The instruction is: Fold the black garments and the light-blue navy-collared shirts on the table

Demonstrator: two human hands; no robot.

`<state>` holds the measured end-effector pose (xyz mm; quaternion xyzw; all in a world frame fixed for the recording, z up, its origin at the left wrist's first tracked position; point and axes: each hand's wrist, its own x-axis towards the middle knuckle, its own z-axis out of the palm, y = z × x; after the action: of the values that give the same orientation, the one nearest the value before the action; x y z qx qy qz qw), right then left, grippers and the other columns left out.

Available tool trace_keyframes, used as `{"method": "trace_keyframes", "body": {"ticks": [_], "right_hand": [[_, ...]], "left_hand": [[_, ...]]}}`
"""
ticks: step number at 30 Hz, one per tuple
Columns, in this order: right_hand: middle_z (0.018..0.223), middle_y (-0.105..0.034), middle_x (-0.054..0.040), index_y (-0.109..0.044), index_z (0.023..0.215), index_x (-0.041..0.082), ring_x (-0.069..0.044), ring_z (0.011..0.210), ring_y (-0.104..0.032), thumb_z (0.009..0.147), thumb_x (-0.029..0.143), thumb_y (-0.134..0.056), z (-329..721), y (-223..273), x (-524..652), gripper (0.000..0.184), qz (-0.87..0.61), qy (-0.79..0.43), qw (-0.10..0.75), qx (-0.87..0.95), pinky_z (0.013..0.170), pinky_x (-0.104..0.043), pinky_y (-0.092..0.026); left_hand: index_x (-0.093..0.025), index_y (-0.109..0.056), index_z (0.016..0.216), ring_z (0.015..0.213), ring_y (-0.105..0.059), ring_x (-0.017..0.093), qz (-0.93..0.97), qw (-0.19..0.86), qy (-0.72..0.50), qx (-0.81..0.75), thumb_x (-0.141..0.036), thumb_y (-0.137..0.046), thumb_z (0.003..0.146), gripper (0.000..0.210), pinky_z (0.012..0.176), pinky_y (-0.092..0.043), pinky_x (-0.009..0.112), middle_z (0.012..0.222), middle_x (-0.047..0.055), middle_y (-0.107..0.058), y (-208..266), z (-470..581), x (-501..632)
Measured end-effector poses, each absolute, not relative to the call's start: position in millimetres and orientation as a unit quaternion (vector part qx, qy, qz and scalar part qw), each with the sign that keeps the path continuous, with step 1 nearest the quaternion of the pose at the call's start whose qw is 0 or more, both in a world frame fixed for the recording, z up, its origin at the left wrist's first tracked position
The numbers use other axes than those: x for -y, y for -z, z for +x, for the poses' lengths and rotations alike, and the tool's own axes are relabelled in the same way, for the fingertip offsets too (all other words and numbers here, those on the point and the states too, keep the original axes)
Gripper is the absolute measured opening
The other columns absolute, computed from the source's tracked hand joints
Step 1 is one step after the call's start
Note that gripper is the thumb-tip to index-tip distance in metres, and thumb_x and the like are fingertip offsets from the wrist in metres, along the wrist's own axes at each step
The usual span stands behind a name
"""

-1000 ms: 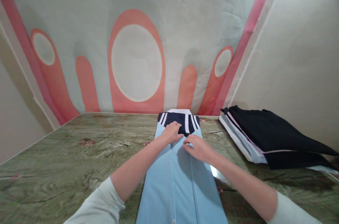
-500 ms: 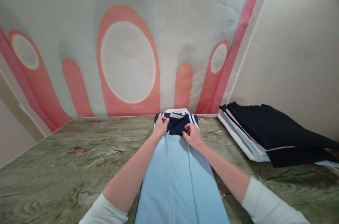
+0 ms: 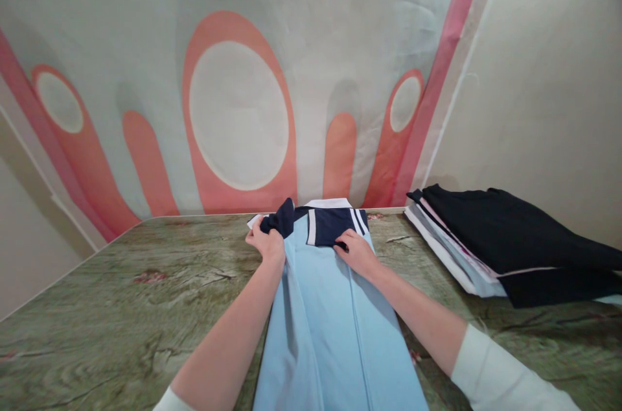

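A light blue garment (image 3: pixel 330 327) lies lengthwise on the table before me, its navy parts with white stripes at the far end. My left hand (image 3: pixel 266 242) grips the navy sleeve (image 3: pixel 282 218) on the left side and lifts it, so the blue cloth below it bunches into folds. On the other side, the navy sleeve (image 3: pixel 330 226) with its white bands lies folded flat across the garment. My right hand (image 3: pixel 357 252) rests at that sleeve's lower edge with bent fingers; whether they pinch the cloth is unclear. A white collar edge (image 3: pixel 328 203) shows at the top.
A stack of folded clothes stands at the right, with a black garment (image 3: pixel 519 229) on top and white and pink layers (image 3: pixel 451 255) beneath. The wood-patterned table (image 3: pixel 146 320) meets a wall (image 3: pixel 389 2) with a printed pink and orange design.
My left hand has moved left and pulled the left navy sleeve outward off the garment, uncovering the other folded sleeve. My right hand stays nearly where it was. The camera view has shifted slightly.
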<state>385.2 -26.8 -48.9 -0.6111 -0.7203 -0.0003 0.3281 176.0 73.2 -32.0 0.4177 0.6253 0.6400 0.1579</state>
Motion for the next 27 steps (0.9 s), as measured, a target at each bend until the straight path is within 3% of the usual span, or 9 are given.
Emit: {"method": "trace_keyframes", "body": {"ticks": [5,7,9,11,14,16,21,27], "right_hand": [[0.086,-0.058,-0.0041,-0.064,0.081,0.019,-0.015,0.086,-0.054,0.082,0.017,-0.051,382.6,46.3,27.1,0.014,-0.611,0.011,0.319,0.724,0.079,-0.025,-0.042],[0.087,-0.058,-0.0039,-0.064,0.082,0.019,-0.015,0.086,-0.055,0.082,0.017,-0.051,382.6,45.5,26.6,0.014,-0.617,0.007,0.324,0.717,0.078,-0.025,-0.042],[0.087,-0.058,-0.0038,-0.064,0.082,0.019,-0.015,0.083,-0.055,0.082,0.018,-0.050,383.9,44.5,26.0,0.013,-0.624,0.001,0.342,0.703,0.075,-0.025,-0.042],[0.085,-0.058,-0.0034,-0.063,0.081,0.019,-0.014,0.079,-0.055,0.083,0.019,-0.049,386.2,43.0,25.7,0.014,-0.624,-0.002,0.375,0.685,0.071,-0.025,-0.043],[0.083,-0.058,-0.0029,-0.062,0.081,0.018,-0.014,0.077,-0.055,0.084,0.020,-0.048,389.3,39.8,26.6,0.014,-0.604,0.001,0.437,0.666,0.070,-0.025,-0.042],[0.083,-0.058,-0.0029,-0.061,0.082,0.019,-0.014,0.077,-0.055,0.084,0.020,-0.047,389.9,37.9,27.9,0.014,-0.590,0.003,0.466,0.660,0.071,-0.026,-0.042],[0.083,-0.059,-0.0026,-0.061,0.082,0.019,-0.014,0.076,-0.055,0.084,0.021,-0.047,387.1,36.3,30.3,0.014,-0.577,0.001,0.471,0.668,0.070,-0.025,-0.042],[0.084,-0.062,-0.0023,-0.063,0.080,0.021,-0.016,0.083,-0.054,0.084,0.023,-0.048,384.1,34.8,33.8,0.016,-0.592,0.032,0.433,0.679,0.078,-0.027,-0.039]], "left_hand": [[-0.018,-0.039,0.130,0.132,-0.015,0.031,0.576,-0.010,-0.550,-0.604,-0.005,-0.055,0.066,0.067,0.107,-0.015,0.046,0.144,0.014,-0.011,10.0,172.0,-53.3],[-0.020,-0.045,0.126,0.134,-0.013,0.029,0.676,-0.035,-0.515,-0.526,-0.005,-0.052,0.070,0.058,0.108,-0.012,0.046,0.145,0.010,-0.017,1.7,181.0,-46.7],[-0.020,-0.052,0.118,0.130,-0.027,0.025,0.763,0.021,-0.467,-0.446,-0.006,-0.048,0.074,0.047,0.108,-0.017,0.041,0.137,0.009,-0.037,-0.9,196.0,-45.4],[-0.016,-0.055,0.113,0.120,-0.042,0.023,0.795,0.145,-0.418,-0.415,-0.011,-0.052,0.076,0.037,0.104,-0.026,0.037,0.123,0.011,-0.052,3.0,213.7,-49.9],[-0.011,-0.053,0.112,0.110,-0.051,0.026,0.714,0.336,-0.401,-0.465,-0.024,-0.063,0.073,0.042,0.097,-0.035,0.037,0.112,0.015,-0.058,14.3,236.8,-63.8],[-0.010,-0.049,0.115,0.104,-0.055,0.026,0.661,0.394,-0.410,-0.490,-0.030,-0.065,0.074,0.049,0.090,-0.041,0.037,0.110,0.016,-0.059,20.8,246.7,-74.0],[-0.013,-0.032,0.131,0.093,-0.061,0.019,0.619,0.426,-0.447,-0.485,-0.021,-0.065,0.073,0.067,0.078,-0.048,0.029,0.114,0.017,-0.056,28.5,250.7,-90.0],[-0.016,-0.062,0.105,0.093,-0.059,0.019,0.715,0.316,-0.471,-0.408,-0.005,-0.055,0.066,0.041,0.089,-0.043,0.033,0.101,0.006,-0.063,29.7,241.7,-86.5]]}}
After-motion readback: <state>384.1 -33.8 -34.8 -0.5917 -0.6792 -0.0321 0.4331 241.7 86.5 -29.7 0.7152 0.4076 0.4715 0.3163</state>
